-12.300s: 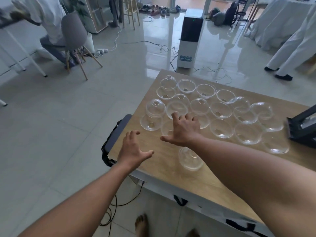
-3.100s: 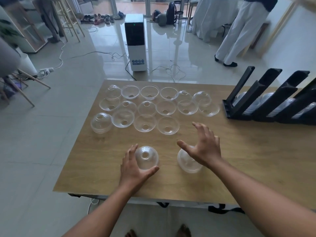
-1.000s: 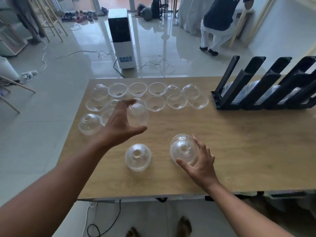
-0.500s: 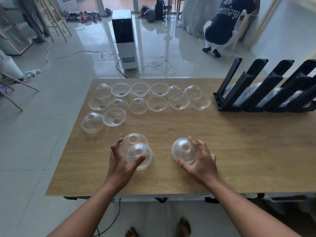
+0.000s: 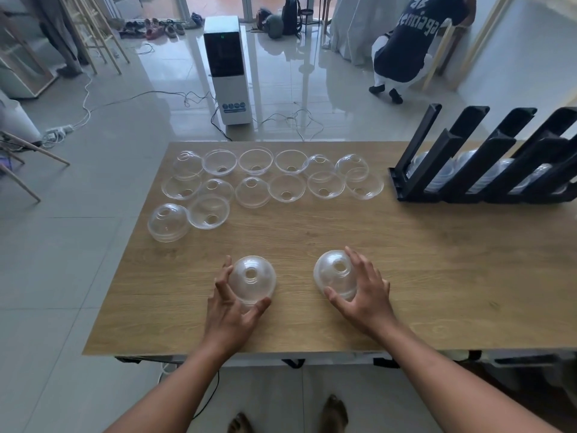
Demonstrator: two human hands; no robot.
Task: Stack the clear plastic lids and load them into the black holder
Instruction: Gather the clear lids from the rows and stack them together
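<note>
Hands: left hand [image 5: 229, 310] and right hand [image 5: 365, 295] each cup a dome stack [image 5: 252, 281] on the surface [image 5: 437, 260]; light, slippery, flexible plastic, best gripped at rims. Holder [image 5: 487, 164] far right.

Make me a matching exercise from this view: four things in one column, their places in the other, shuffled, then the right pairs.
Things
1. left hand
2. right hand
3. black holder
4. loose clear lids

Places
A. far right of the table
B. around the right-side lid stack
C. spread in rows on the far left of the table
D. around the left-side lid stack

Pairs: 1-D, 2-B, 3-A, 4-C
</note>
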